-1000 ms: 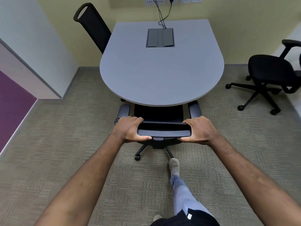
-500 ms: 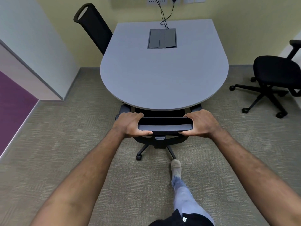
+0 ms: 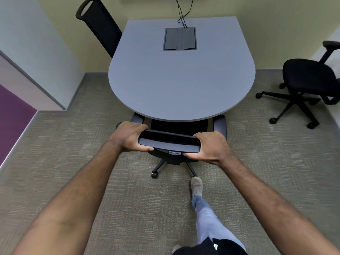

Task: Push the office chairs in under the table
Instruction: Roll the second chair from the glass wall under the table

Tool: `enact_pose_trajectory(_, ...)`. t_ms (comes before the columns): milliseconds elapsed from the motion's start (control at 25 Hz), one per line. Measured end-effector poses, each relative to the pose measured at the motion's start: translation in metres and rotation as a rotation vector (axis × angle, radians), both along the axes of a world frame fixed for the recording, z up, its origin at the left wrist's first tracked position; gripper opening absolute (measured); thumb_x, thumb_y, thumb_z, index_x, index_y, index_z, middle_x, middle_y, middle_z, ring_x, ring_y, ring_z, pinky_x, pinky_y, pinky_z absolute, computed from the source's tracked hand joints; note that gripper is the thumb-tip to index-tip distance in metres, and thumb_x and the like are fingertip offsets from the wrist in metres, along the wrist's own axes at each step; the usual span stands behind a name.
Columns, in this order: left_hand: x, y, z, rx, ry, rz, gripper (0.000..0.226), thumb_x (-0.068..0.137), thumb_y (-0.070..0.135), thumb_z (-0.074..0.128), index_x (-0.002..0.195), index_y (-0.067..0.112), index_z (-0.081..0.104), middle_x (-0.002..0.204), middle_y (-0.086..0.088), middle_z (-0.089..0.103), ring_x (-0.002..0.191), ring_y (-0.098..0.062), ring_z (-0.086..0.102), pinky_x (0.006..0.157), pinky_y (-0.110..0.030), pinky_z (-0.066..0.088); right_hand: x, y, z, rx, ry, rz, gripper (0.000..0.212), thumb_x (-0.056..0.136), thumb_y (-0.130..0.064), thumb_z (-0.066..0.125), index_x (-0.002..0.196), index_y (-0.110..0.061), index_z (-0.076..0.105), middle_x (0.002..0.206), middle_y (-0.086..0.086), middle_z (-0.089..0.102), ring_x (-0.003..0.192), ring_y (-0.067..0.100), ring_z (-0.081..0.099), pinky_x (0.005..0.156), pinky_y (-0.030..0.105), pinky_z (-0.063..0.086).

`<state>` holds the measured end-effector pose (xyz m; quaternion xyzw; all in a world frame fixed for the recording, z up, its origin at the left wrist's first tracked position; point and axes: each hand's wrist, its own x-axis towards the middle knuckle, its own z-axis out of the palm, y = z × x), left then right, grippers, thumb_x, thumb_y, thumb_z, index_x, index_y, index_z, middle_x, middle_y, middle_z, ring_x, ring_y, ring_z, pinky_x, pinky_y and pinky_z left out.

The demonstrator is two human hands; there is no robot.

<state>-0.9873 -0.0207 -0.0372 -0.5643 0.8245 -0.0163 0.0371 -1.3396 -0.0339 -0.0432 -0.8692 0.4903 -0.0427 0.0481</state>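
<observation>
Now both hands grip chair backrest between them.

near chair: tucked under the table's front edge
second chair: table's left
third chair: table's right, apart

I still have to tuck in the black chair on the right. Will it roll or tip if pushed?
The black chair likely rolls easily: its star base ends in casters on short carpet. It may swivel or veer if pushed off-centre.

Bare forearms — pale-blue jeans, beige shoe
</observation>
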Motion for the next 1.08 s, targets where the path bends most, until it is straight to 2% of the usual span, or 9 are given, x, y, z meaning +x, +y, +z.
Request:
enact_pose_trajectory(280, -0.021, 0.006, 0.001, -0.015, 0.006, 0.050, 0.099, 0.068, 0.103, 0.035, 0.112, 0.019, 0.066, 0.092, 0.004, 0.071, 0.078, -0.022, 0.065, 0.069, -0.038, 0.050, -0.020, -0.012, 0.002, -0.024, 0.032, 0.041, 0.103, 0.071, -0.099, 0.046, 0.139, -0.024, 0.068, 0.118, -0.007, 0.079, 0.109, 0.017, 0.073, 0.101, 0.042, 0.052)
enact_pose_trajectory(560, -0.037, 0.011, 0.000, -0.004, -0.003, 0.087, 0.103, 0.068, 0.105, 0.030, 0.115, 0.021, 0.064, 0.093, 0.004, 0.070, 0.081, -0.021, 0.065, 0.070, -0.037, 0.041, -0.032, -0.017, 0.013, -0.035, -0.004, 0.061, 0.088, 0.066, -0.097, 0.047, 0.117, -0.031, 0.077, 0.096, -0.011, 0.079, 0.091, 0.015, 0.074, 0.083, 0.035, 0.054)
enact_pose_trajectory(760, -0.059, 0.025, 0.001, 0.001, -0.016, 0.114, 0.116, 0.060, 0.111, 0.008, 0.106, 0.019, 0.063, 0.085, 0.002, 0.067, 0.075, -0.023, 0.063, 0.067, -0.038, 0.038, -0.048, -0.011, 0.017, 0.003, -0.038, 0.078, 0.088, 0.065, -0.099, 0.046, 0.112, -0.032, 0.078, 0.092, -0.012, 0.079, 0.085, 0.016, 0.073, 0.075, 0.034, 0.054)
enact_pose_trajectory(920, -0.071, 0.040, -0.002, 0.017, -0.008, 0.134, 0.113, 0.062, 0.110, 0.009, 0.104, 0.019, 0.062, 0.084, 0.003, 0.065, 0.072, -0.020, 0.060, 0.068, -0.038, 0.043, -0.060, -0.001, 0.017, 0.018, -0.018, 0.084, 0.080, 0.069, -0.092, 0.055, 0.114, -0.032, 0.078, 0.091, -0.015, 0.078, 0.083, 0.012, 0.072, 0.075, 0.032, 0.055)
enact_pose_trajectory(1080, -0.077, 0.062, -0.007, 0.012, -0.011, 0.143, 0.106, 0.065, 0.110, 0.017, 0.101, 0.020, 0.061, 0.083, 0.004, 0.064, 0.072, -0.020, 0.060, 0.074, -0.040, 0.048, -0.071, 0.018, 0.012, -0.012, -0.023, 0.108, 0.085, 0.070, -0.092, 0.055, 0.117, -0.026, 0.078, 0.100, -0.011, 0.080, 0.091, 0.016, 0.075, 0.085, 0.038, 0.058)
